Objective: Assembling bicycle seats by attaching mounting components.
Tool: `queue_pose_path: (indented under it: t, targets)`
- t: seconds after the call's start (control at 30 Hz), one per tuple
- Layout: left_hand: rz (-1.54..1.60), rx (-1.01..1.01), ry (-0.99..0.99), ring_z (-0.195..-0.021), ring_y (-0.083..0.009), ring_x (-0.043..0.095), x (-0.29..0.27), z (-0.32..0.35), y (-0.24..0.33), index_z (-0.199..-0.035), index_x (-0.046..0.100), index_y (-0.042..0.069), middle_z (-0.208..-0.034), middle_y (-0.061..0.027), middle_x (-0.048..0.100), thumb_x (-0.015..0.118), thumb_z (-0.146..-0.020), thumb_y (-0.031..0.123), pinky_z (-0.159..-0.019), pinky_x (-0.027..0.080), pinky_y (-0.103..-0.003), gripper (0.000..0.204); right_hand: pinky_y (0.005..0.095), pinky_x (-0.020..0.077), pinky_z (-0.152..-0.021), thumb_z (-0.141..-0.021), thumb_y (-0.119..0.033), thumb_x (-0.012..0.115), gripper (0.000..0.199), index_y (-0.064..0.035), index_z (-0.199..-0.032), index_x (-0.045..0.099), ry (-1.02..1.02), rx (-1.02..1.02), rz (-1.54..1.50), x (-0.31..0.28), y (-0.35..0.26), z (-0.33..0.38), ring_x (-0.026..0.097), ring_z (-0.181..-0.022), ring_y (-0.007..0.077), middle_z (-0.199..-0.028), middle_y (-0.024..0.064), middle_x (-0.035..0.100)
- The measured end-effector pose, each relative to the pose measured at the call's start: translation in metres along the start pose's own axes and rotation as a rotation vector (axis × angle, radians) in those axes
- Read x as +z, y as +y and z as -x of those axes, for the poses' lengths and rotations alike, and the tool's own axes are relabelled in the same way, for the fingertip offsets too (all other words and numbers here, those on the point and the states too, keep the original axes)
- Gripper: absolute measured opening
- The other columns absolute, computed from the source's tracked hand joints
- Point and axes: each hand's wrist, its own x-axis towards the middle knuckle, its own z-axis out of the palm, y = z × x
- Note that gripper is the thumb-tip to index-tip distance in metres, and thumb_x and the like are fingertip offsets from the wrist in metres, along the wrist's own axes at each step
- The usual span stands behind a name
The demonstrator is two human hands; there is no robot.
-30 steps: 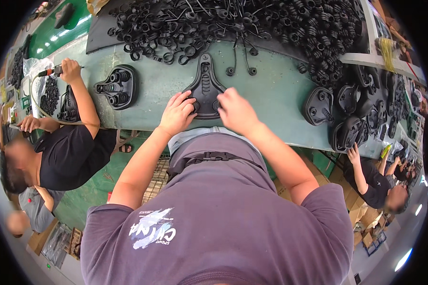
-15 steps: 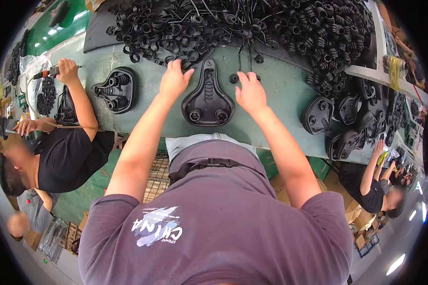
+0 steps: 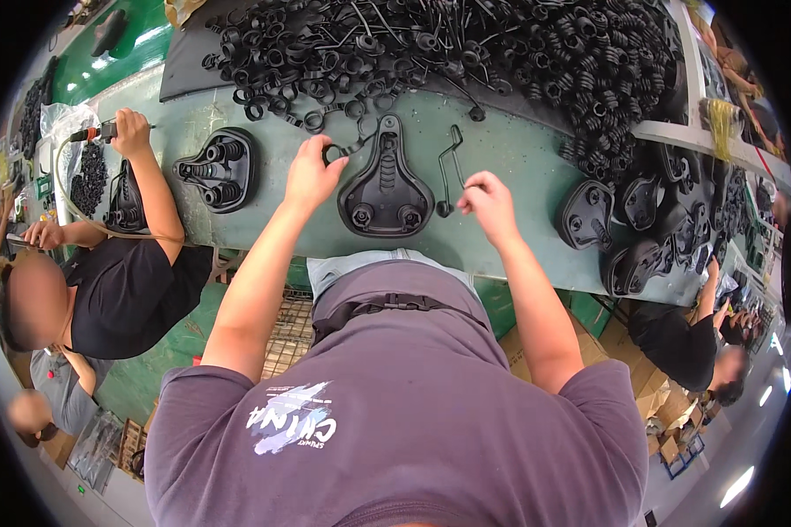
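Observation:
In front of me on the bench lies a black bicycle saddle base (image 3: 385, 198), underside up, its narrow nose pointing away from me. Left of that nose, my left hand (image 3: 312, 180) is closed, with a black plastic ring (image 3: 335, 155) at its fingertips. To the right of the base my right hand (image 3: 490, 209) has its fingers curled together at one side of a thin bent metal rod (image 3: 448, 167). The rod has a dark round end piece. Its contact with the fingertips is partly hidden.
Heaped at the back are black rings (image 3: 281, 66), bent rods and coil springs (image 3: 606, 88). Another saddle base (image 3: 217, 169) with springs sits to the left; several more saddle bases (image 3: 586, 213) stand at the right. Co-workers (image 3: 119, 290) flank me on both sides.
My right hand has drawn back toward me and curled closed, and a bent rod now lies closer beside the saddle base. My left hand has come slightly nearer, with a ring at its fingertips.

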Motion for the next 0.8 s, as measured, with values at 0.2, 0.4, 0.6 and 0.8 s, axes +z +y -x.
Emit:
queue_pose_path:
  t: [0.2, 0.4, 0.6, 0.8]
  targets:
    - [0.035, 0.307, -0.207, -0.103, -0.0394, 0.068, -0.016, 0.073, 0.022, -0.129, 0.06, 0.005, -0.12, -0.0149, 0.065, 0.08, -0.088, 0.018, -0.084, 0.057, -0.047, 0.047, 0.0373, 0.0617, -0.078, -0.094, -0.005, 0.066, 0.022, 0.0016, -0.115, 0.066, 0.085, 0.193, -0.194, -0.02, 0.074, 0.047, 0.075, -0.089, 0.026, -0.101, 0.0122, 0.07]
    - [-0.174, 0.481, -0.274, -0.108, -0.0408, 0.068, 0.001, 0.094, 0.023, -0.133, 0.058, 0.008, -0.131, -0.013, 0.061, 0.077, -0.091, 0.019, -0.09, 0.057, -0.05, 0.047, 0.0461, 0.0611, -0.085, -0.09, -0.012, 0.074, 0.039, 0.0019, -0.125, 0.062, 0.057, -0.418, 0.948, -0.02, 0.096, 0.073, 0.072, -0.093, 0.0434, -0.116, 0.0221, 0.065]
    - [-0.225, 0.507, -0.317, -0.106, -0.0404, 0.068, 0.003, 0.093, 0.024, -0.132, 0.059, 0.008, -0.129, -0.0114, 0.062, 0.077, -0.092, 0.023, -0.088, 0.057, -0.051, 0.046, 0.048, 0.0601, -0.078, -0.091, -0.02, 0.075, 0.032, 0.0002, -0.112, 0.062, -0.243, -0.396, 1.301, -0.031, 0.094, 0.053, 0.073, -0.088, 0.0384, -0.109, 0.0187, 0.063]
    - [-0.281, 0.562, -0.231, -0.103, -0.0363, 0.069, 0.008, 0.101, 0.019, -0.13, 0.061, 0.008, -0.124, -0.011, 0.062, 0.079, -0.089, 0.025, -0.086, 0.058, -0.049, 0.048, 0.0487, 0.0594, -0.086, -0.092, -0.025, 0.075, 0.039, 0.0024, -0.117, 0.062, -0.19, -0.319, 1.347, -0.017, 0.08, 0.05, 0.073, -0.092, 0.0379, -0.115, 0.02, 0.063]
